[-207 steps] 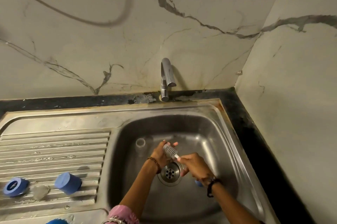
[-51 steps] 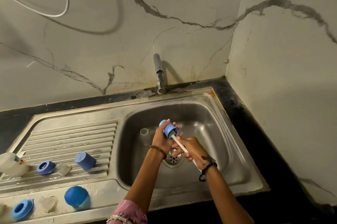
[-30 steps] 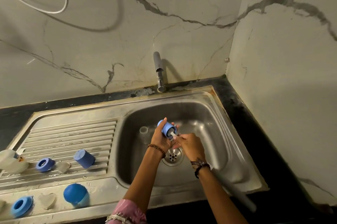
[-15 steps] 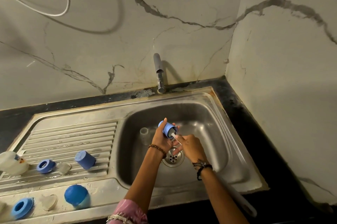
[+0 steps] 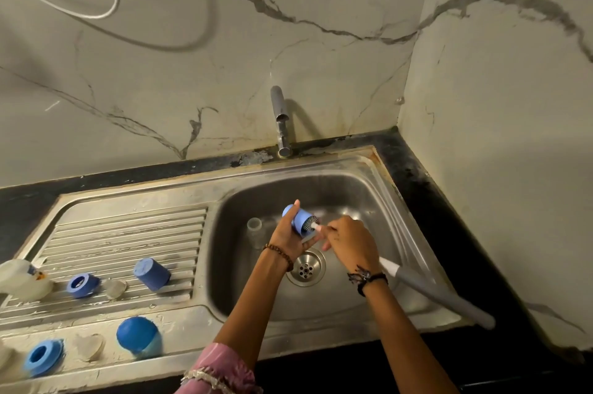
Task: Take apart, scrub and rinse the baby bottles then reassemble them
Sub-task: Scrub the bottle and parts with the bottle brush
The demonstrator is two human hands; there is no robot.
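Note:
Over the sink basin [image 5: 362, 198], my left hand [image 5: 287, 234] grips a blue bottle cap [image 5: 300, 219], its open end facing right. My right hand [image 5: 351, 241] holds a bottle brush [image 5: 430, 289] by its white and grey handle; the bristle head sits inside the cap. A clear bottle body [image 5: 255, 230] stands in the basin left of my hands. On the drainboard [image 5: 128, 233] lie another blue cap [image 5: 151, 274], a blue ring [image 5: 80, 285], a clear teat [image 5: 115, 289] and a white bottle [image 5: 22, 279].
The tap [image 5: 279, 119] stands behind the basin with no water running. On the sink's front ledge sit a blue domed cap [image 5: 138, 337], a clear teat [image 5: 90, 346] and a blue ring [image 5: 43, 357]. The drain [image 5: 305, 267] lies below my hands. A wall closes the right side.
My left hand now holds a blue cap instead of the part it held several seconds ago. The brush handle has swung lower right in the last second while its head stays in the cap.

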